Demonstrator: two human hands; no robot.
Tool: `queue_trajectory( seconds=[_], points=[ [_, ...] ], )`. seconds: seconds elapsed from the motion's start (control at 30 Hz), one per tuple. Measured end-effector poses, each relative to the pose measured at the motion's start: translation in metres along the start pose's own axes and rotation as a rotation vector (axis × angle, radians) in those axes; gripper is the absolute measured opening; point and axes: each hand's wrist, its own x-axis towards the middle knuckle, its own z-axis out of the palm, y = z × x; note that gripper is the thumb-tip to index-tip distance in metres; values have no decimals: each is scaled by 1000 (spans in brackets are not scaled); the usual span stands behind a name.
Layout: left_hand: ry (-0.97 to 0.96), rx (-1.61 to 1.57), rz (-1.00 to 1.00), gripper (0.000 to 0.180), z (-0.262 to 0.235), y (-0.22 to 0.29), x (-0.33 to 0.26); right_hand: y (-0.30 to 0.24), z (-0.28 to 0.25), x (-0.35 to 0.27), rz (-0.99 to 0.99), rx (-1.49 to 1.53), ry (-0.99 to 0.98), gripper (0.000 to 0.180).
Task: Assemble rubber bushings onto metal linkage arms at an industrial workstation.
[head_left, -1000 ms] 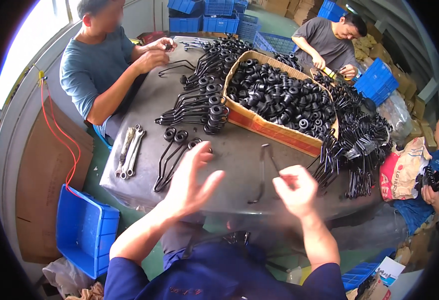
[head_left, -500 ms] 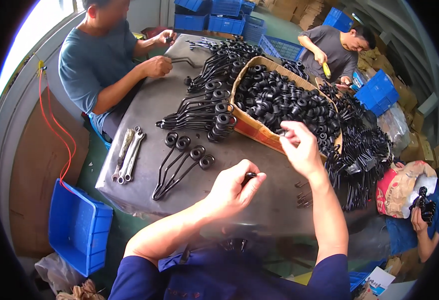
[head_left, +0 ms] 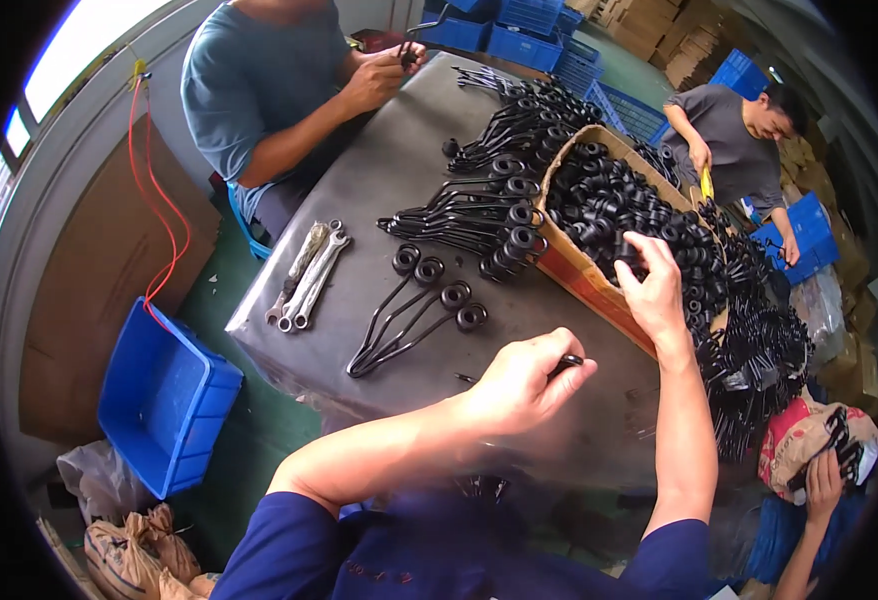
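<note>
Head view: gripping a black bent rod (head_left: 565,364) in the left hand (head_left: 527,387), curling its fingers fully round, over the bench (head_left: 369,170) near its front edge. Reaching over the front rim of the cardboard box (head_left: 587,283) with the right hand (head_left: 656,292), bending thumb and fingers partly closed about a black bushing (head_left: 627,253); cannot tell whether firmly pinched or merely touched. Apparently picking out a bushing while holding the rod; probably calling next for a secure pinch and a lift clear of the rim. Seeing the box heaped with loose black bushings, wrenches (head_left: 311,285) lying by the bench's front-left corner, a blue bin (head_left: 199,430) standing off its left edge.
</note>
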Motion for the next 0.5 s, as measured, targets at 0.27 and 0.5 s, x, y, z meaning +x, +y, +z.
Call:
queue_trajectory(
  seconds=[0.27,0.5],
  points=[
    [-45,-6,-100,18,0,-2,3,-31,2,-108,420,703,-102,39],
    [-122,-161,-291,21,14,3,9,-74,16,-164,271,517,-207,40]
  ],
)
